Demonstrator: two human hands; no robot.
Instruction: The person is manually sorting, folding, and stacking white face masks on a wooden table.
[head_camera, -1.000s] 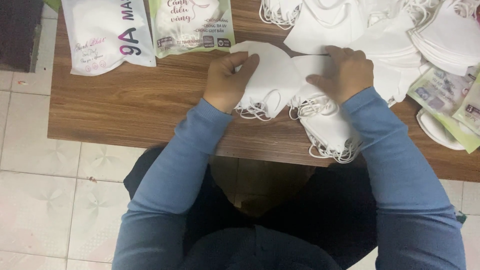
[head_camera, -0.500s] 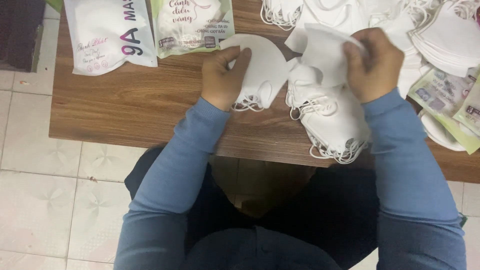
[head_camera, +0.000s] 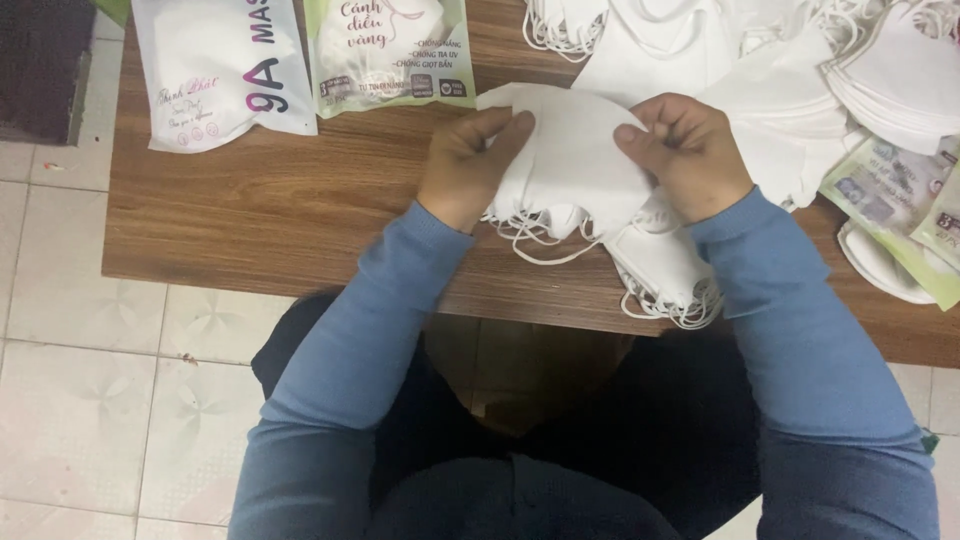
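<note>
Two sealed mask packets, one white (head_camera: 225, 70) and one greenish (head_camera: 390, 50), lie at the far left of a wooden surface (head_camera: 270, 210). At the centre, the left hand (head_camera: 470, 165) and right hand (head_camera: 685, 150) pinch opposite edges of a stack of white face masks (head_camera: 575, 160). Loose masks (head_camera: 800, 70) crowd the right, overlapping more packets (head_camera: 890, 195).

A white folded face mask (head_camera: 570, 150) is lying flat on top of a small stack of white masks (head_camera: 655, 265) at the near edge of the wooden table (head_camera: 280, 210), thin ear loops trailing out beneath it.
</note>
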